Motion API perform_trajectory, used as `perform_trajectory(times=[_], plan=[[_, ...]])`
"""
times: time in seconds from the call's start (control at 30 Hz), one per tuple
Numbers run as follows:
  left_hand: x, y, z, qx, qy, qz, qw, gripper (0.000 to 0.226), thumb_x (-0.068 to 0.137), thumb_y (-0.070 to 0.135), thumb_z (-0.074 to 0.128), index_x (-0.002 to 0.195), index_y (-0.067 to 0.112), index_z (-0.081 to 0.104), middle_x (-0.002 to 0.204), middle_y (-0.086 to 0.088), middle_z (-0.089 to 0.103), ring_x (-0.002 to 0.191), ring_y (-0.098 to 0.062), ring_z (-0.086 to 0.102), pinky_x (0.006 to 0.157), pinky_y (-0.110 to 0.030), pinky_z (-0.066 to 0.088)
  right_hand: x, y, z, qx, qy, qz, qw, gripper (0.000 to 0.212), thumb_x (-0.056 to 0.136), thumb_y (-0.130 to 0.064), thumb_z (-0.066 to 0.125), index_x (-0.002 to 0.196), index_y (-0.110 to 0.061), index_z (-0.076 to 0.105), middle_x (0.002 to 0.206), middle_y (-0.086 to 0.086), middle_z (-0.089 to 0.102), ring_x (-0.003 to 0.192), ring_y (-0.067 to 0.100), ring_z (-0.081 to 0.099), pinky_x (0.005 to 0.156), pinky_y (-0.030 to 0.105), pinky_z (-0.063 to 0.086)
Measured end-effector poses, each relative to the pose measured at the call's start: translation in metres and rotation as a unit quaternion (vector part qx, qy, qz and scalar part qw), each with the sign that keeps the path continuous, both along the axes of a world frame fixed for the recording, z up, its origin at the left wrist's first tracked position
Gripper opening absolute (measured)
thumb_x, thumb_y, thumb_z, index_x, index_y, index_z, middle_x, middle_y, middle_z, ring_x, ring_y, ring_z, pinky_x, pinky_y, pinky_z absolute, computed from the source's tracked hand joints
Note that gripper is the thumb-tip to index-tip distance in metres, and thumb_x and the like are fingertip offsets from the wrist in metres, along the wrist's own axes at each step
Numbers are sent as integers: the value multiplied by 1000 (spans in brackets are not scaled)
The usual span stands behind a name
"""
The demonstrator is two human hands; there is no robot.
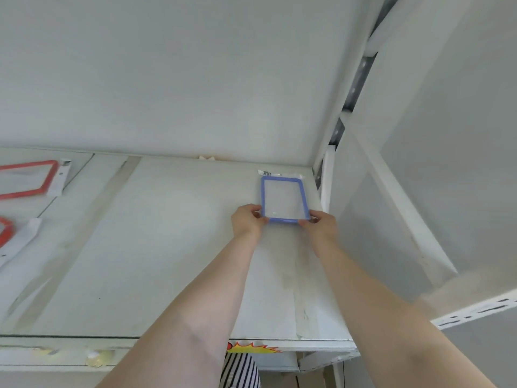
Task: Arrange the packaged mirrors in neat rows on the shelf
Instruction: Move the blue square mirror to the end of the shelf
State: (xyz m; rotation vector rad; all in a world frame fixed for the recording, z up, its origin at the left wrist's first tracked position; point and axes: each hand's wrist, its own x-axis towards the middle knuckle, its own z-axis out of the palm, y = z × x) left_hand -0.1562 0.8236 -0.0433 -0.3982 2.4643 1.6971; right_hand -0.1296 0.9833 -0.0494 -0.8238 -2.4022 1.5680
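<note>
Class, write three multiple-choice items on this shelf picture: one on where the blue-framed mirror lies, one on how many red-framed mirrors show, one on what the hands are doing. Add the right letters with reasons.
1. Where on the shelf does the blue-framed mirror lie?
A. back right corner
B. front left edge
C. middle of the front edge

2. How many red-framed packaged mirrors show at the left?
A. none
B. two
C. five

3. What are the hands doing?
A. both hang idle
B. only one touches the mirror
C. each holds a near corner of the blue frame

Answers:
1 A, its packaging almost meets the back wall beside the right upright.
2 B, the upper red mirror and the lower red mirror, both cut by the picture's edge.
3 C, the left hand and the right hand pinch the frame's near corners.
</note>
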Motion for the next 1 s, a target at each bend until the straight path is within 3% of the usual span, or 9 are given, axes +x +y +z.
perform_trajectory(times=[0.17, 0.37, 0.43, 0.53, 0.73, 0.83, 1.0], plan=[[-8, 6, -11, -22, 6, -10, 1000, 38, 80, 10, 73, 118, 12, 67, 91, -3, 61, 82, -14, 55, 78, -17, 41, -6, 8, -6, 25, -2, -14, 1000, 34, 75, -9, 76, 109, -8, 69, 82, 0, 61, 76, 19, 58, 73, 27, 46], [-10, 9, -12, -34, 11, -8, 999, 37, 81, 10, 71, 118, 12, 67, 107, -11, 69, 92, -21, 63, 81, -17, 41, -9, 11, -9, 41, -34, -26, 998, 45, 77, -17, 76, 120, -14, 64, 123, 13, 57, 104, 29, 62, 98, 37, 49], [-9, 9, -10, -38, 11, -8, 999, 38, 81, 10, 71, 118, 11, 66, 108, -11, 69, 87, -19, 60, 80, -17, 41, -10, 13, -8, 45, -44, -20, 998, 49, 77, -19, 76, 124, -14, 62, 127, 14, 55, 109, 30, 60, 101, 37, 47], [-8, 9, -6, -49, 12, -7, 999, 42, 81, 13, 72, 122, 10, 62, 112, -11, 67, 98, -23, 63, 82, -19, 40, -8, 13, -4, 29, -57, -27, 998, 56, 78, -22, 77, 130, -15, 56, 131, 13, 51, 113, 30, 58, 102, 37, 46], [6, 0, 19, -73, 15, -28, 997, 48, 84, 20, 69, 129, 12, 56, 125, -9, 62, 110, -24, 61, 90, -28, 45, 7, 5, 17, 57, -46, -48, 996, 45, 81, -22, 74, 123, -14, 59, 127, 13, 50, 111, 31, 56, 96, 39, 49], [23, -12, 43, -111, 23, -66, 991, 50, 84, 21, 69, 131, 14, 54, 130, -7, 59, 116, -23, 58, 94, -29, 44, 23, -2, 36, 82, -43, -14, 996, 42, 83, -23, 71, 123, -14, 60, 126, 13, 52, 111, 30, 57, 96, 42, 49], [66, -49, 75, -189, 24, -126, 974, 50, 83, 18, 67, 132, 20, 55, 134, -3, 55, 122, -21, 54, 101, -28, 42, 56, -36, 70, 132, -32, 122, 983, 40, 83, -17, 69, 122, -12, 61, 127, 9, 59, 110, 24, 59, 93, 24, 41]])
